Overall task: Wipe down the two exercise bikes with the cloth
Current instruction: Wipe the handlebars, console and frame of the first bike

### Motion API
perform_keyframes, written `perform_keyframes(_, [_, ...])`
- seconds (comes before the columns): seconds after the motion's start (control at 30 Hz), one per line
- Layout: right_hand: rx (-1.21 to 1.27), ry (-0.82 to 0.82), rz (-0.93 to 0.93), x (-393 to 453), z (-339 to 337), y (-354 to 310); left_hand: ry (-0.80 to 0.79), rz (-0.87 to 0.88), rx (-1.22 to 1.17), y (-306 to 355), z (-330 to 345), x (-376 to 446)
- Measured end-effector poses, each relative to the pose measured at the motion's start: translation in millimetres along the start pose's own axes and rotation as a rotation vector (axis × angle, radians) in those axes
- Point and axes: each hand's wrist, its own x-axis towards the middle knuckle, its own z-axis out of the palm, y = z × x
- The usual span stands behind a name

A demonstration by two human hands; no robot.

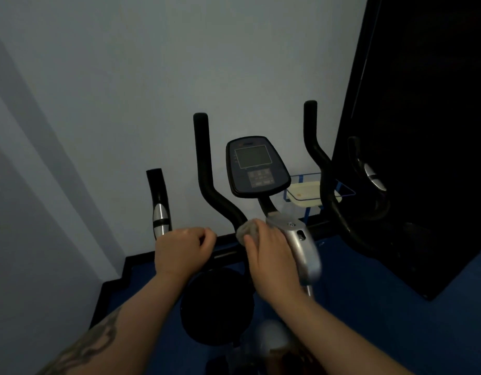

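Observation:
An exercise bike stands right in front of me, with a dark console (257, 166), black curved handlebars (207, 171) and a silver stem cover (301, 247). My right hand (272, 255) grips a grey cloth (246, 230) and presses it against the bar where the handlebar meets the stem. My left hand (182, 249) is curled round the black handlebar at its lower left bend. A silver pulse sensor grip (161, 215) rises at the far left. No second bike is visible.
A pale wall is close behind the bike. A tall black panel (423, 131) stands at the right. A small blue wire rack with a cream tray (307, 193) sits behind the console. The floor is blue with black skirting (112, 288).

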Motion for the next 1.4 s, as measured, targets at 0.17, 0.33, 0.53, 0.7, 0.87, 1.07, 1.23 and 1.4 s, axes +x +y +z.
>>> perform_keyframes(0.17, [-0.332,-0.327,-0.1,42.1,-8.8,4.1,0.0,0.001,0.013,-0.7,1.5,0.3])
perform_keyframes(0.33, [-0.099,-0.107,-0.003,24.1,-1.5,2.0,-0.019,-0.021,0.024,-0.1,0.5,0.9])
perform_keyframes(0.53, [-0.245,-0.157,-0.049,23.8,-5.7,5.9,0.004,-0.007,0.017,0.4,0.4,1.1])
perform_keyframes(0.7, [-0.285,-0.302,0.03,46.7,-13.5,-0.1,-0.04,-0.034,0.022,2.4,-2.8,0.8])
perform_keyframes(0.87, [0.101,0.037,-0.038,-8.6,-2.2,5.6,0.011,-0.014,0.04,1.9,-2.8,1.7])
perform_keyframes(1.07, [-0.501,-0.503,-0.009,68.5,-16.6,-0.4,-0.058,-0.043,0.061,-0.7,1.8,0.5])
perform_keyframes(1.23, [-0.012,-0.074,-0.029,3.5,-9.4,1.8,-0.085,-0.056,0.038,1.1,-0.4,0.5])
perform_keyframes(1.4, [-0.319,-0.333,0.052,44.7,-12.9,-2.7,-0.089,-0.05,0.065,1.6,0.7,0.5])
